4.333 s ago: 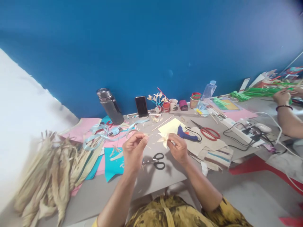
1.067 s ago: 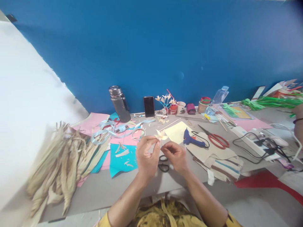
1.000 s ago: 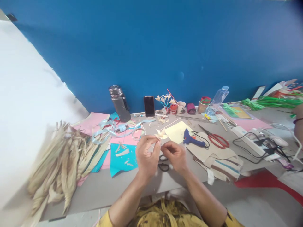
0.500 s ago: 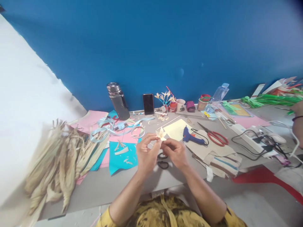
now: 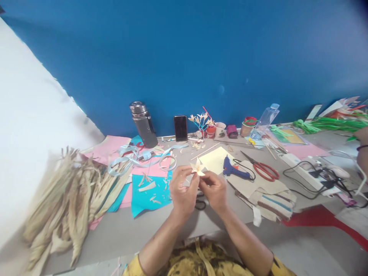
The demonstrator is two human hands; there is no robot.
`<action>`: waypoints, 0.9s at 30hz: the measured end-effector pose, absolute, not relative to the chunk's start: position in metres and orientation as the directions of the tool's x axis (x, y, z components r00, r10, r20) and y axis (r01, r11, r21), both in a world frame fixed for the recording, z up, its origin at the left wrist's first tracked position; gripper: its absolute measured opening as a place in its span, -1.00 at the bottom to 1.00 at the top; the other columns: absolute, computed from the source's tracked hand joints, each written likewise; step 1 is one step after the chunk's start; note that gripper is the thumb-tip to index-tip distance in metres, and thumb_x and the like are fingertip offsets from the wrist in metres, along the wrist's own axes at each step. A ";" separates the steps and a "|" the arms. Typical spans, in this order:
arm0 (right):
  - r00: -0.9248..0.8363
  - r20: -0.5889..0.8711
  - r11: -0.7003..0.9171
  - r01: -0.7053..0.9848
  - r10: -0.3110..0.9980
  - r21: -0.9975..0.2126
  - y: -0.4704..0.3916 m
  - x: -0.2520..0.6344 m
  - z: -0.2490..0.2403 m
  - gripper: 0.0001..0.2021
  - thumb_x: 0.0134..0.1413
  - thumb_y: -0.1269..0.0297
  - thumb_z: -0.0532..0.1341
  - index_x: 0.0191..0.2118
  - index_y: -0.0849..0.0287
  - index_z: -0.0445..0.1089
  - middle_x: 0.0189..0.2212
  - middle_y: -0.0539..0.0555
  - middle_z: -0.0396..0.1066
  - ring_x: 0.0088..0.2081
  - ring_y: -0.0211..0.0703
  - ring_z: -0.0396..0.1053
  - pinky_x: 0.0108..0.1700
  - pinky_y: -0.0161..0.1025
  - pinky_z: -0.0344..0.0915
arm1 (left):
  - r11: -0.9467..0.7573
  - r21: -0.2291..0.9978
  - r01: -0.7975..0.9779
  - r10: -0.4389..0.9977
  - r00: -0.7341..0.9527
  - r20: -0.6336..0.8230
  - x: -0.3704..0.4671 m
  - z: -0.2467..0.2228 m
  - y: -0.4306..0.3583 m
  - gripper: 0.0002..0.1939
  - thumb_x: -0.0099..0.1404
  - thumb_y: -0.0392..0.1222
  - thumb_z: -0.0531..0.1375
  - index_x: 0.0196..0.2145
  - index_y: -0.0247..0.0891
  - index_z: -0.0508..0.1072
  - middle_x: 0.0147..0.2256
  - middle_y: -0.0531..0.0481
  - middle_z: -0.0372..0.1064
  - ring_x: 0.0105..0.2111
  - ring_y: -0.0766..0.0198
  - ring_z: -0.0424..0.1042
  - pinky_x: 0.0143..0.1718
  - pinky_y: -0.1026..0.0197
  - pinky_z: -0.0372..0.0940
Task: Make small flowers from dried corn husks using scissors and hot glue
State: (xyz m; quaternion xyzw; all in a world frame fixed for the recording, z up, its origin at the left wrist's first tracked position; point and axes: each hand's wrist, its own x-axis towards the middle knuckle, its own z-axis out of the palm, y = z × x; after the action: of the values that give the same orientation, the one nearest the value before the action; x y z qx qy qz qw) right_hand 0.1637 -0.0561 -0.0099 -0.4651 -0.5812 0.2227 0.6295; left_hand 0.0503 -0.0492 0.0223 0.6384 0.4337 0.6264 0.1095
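A pale cream flower with pointed petals [image 5: 197, 167], like dried husk, is held up between my two hands over the table. My left hand [image 5: 184, 191] pinches it from the left, thumb and fingertips at its base. From the right, my right hand [image 5: 214, 189] has its fingertips closed at the underside of the same flower; the exact grip there is hidden. Below the hands, black scissor handles [image 5: 200, 204] show in part. Cream scraps lie on a blue sheet [image 5: 138, 203] to the left. A blue glue gun [image 5: 235, 171] rests to the right.
Dried husks [image 5: 77, 214] are heaped at left. Red-handled scissors [image 5: 266, 171], a folded cloth [image 5: 276, 203] and a power strip [image 5: 304, 172] lie right. Along the wall stand a flask [image 5: 143, 126], a phone [image 5: 180, 128], similar flowers [image 5: 201, 119] and a bottle [image 5: 266, 120]. Another person's arm [image 5: 362, 147] shows far right.
The flower has turned so its petals face me more openly. Both hands have shifted slightly right and down in view, still on the flower.
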 end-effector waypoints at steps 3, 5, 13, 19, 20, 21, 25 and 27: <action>0.220 0.516 0.462 0.254 0.828 -0.849 -0.057 0.162 -0.007 -0.90 0.09 0.38 0.26 -0.44 0.18 0.46 -0.55 -0.04 0.44 -0.56 -0.30 0.37 -0.50 -0.39 0.30 | -0.608 0.681 0.408 0.685 -0.165 0.710 0.050 0.023 -0.050 -0.94 0.25 -0.33 0.21 -0.36 -0.23 0.48 -0.31 -0.01 0.47 -0.25 0.24 0.49 -0.18 0.21 0.37; 0.221 0.506 0.455 0.245 0.834 -0.856 -0.057 0.162 -0.006 -0.90 0.08 0.37 0.26 -0.44 0.18 0.46 -0.56 -0.03 0.44 -0.57 -0.30 0.37 -0.51 -0.39 0.29 | -0.616 0.679 0.399 0.683 -0.160 0.713 0.050 0.023 -0.050 -0.93 0.26 -0.34 0.20 -0.36 -0.23 0.48 -0.30 -0.02 0.47 -0.25 0.23 0.49 -0.18 0.21 0.37; 0.182 0.434 0.398 0.203 0.882 -0.895 -0.055 0.162 -0.004 -0.85 0.13 0.26 0.28 -0.42 0.18 0.47 -0.54 -0.01 0.46 -0.53 -0.27 0.41 -0.45 -0.37 0.33 | -0.610 0.687 0.394 0.702 -0.131 0.699 0.049 0.017 -0.049 -0.92 0.33 -0.31 0.17 -0.30 -0.23 0.48 -0.27 -0.03 0.44 -0.23 0.24 0.46 -0.18 0.22 0.33; 0.111 0.384 0.351 0.234 0.917 -0.907 -0.056 0.172 0.011 -0.88 0.12 0.24 0.27 -0.31 0.17 0.49 -0.44 0.02 0.49 -0.52 -0.28 0.36 -0.48 -0.37 0.30 | -0.642 0.679 0.355 0.695 -0.104 0.711 0.048 0.024 -0.048 -0.91 0.35 -0.31 0.16 -0.29 -0.22 0.48 -0.28 -0.01 0.42 -0.25 0.26 0.44 -0.22 0.25 0.32; 0.101 0.399 0.366 0.244 0.912 -0.898 -0.056 0.172 0.013 -0.89 0.11 0.25 0.27 -0.33 0.17 0.48 -0.41 0.02 0.49 -0.51 -0.28 0.36 -0.47 -0.37 0.30 | -0.647 0.683 0.338 0.697 -0.102 0.710 0.048 0.024 -0.048 -0.90 0.35 -0.31 0.16 -0.29 -0.21 0.48 -0.28 -0.01 0.42 -0.25 0.27 0.44 -0.22 0.25 0.32; 0.094 0.414 0.383 0.244 0.905 -0.891 -0.056 0.173 0.014 -0.89 0.10 0.26 0.27 -0.34 0.18 0.48 -0.39 0.03 0.49 -0.49 -0.28 0.36 -0.47 -0.38 0.30 | -0.650 0.688 0.322 0.700 -0.100 0.707 0.048 0.024 -0.047 -0.90 0.35 -0.32 0.16 -0.29 -0.21 0.48 -0.28 -0.01 0.42 -0.25 0.27 0.44 -0.22 0.26 0.32; 0.095 0.463 0.436 0.210 0.881 -0.875 -0.053 0.170 0.010 -0.88 0.12 0.25 0.25 -0.37 0.18 0.46 -0.40 0.00 0.46 -0.48 -0.28 0.33 -0.45 -0.38 0.28 | -0.657 0.703 0.274 0.708 -0.096 0.699 0.048 0.023 -0.049 -0.88 0.33 -0.35 0.15 -0.31 -0.20 0.46 -0.27 0.00 0.41 -0.25 0.27 0.43 -0.22 0.26 0.31; 0.093 0.482 0.456 0.211 0.871 -0.865 -0.053 0.169 0.007 -0.85 0.15 0.23 0.24 -0.37 0.18 0.46 -0.42 -0.01 0.45 -0.47 -0.28 0.32 -0.44 -0.38 0.27 | -0.664 0.702 0.257 0.703 -0.102 0.703 0.048 0.022 -0.050 -0.87 0.31 -0.37 0.14 -0.31 -0.20 0.46 -0.25 -0.01 0.41 -0.23 0.26 0.43 -0.20 0.25 0.31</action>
State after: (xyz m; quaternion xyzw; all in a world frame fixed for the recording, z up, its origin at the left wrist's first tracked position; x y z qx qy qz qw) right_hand 0.1689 -0.0526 0.0067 -0.4411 -0.6131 0.2783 0.5934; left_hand 0.0481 -0.0497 0.0218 0.6472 0.3711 0.6430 0.1734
